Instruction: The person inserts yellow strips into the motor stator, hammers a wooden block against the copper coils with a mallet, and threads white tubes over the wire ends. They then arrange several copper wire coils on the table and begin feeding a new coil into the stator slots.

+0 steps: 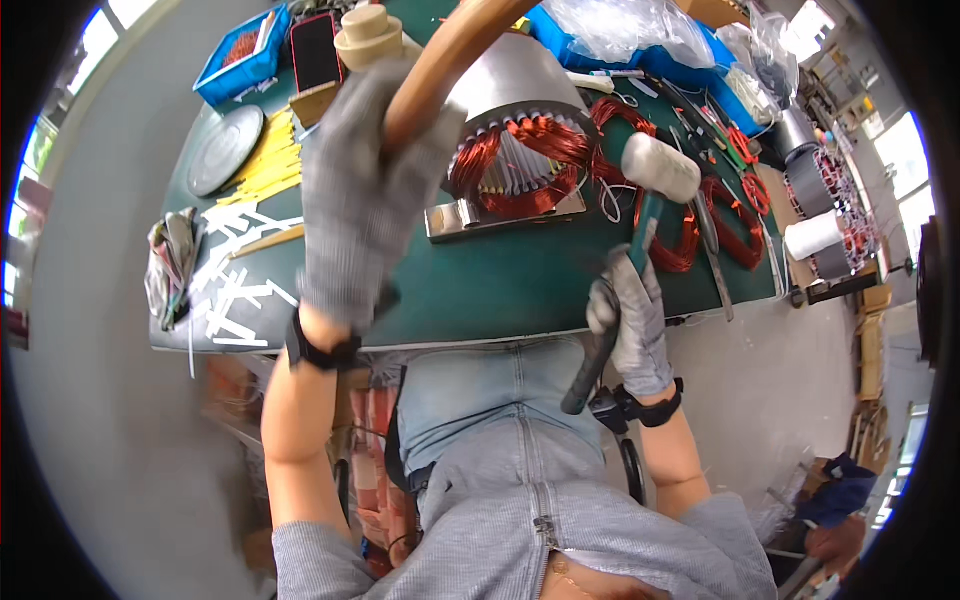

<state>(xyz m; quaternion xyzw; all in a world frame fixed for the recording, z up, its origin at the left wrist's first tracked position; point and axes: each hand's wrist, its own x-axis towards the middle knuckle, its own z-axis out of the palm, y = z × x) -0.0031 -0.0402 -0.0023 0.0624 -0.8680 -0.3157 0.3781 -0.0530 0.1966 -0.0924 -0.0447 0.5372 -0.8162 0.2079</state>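
Note:
My left hand [360,190], in a grey glove and slightly blurred, is closed around a smooth wooden stick [450,62] that slants up to the right. In my gloved right hand [640,325] is a mallet [661,168] with a white head and dark green handle, its head upward. Between and beyond my hands lies a motor stator [520,82], a silver cylinder with red-brown copper windings [477,160] bulging from its near end. It rests by a metal support block [441,222]. The stick's upper end is out of view.
Loose copper coils [683,245] and red-handled scissors [743,145] lie right. Yellow strips [268,165], white strips [235,290], a grey disc [226,150] and a crumpled cloth [172,265] lie left. A blue bin [238,62] and a phone [316,55] stand behind. Another wound stator [828,190] sits far right.

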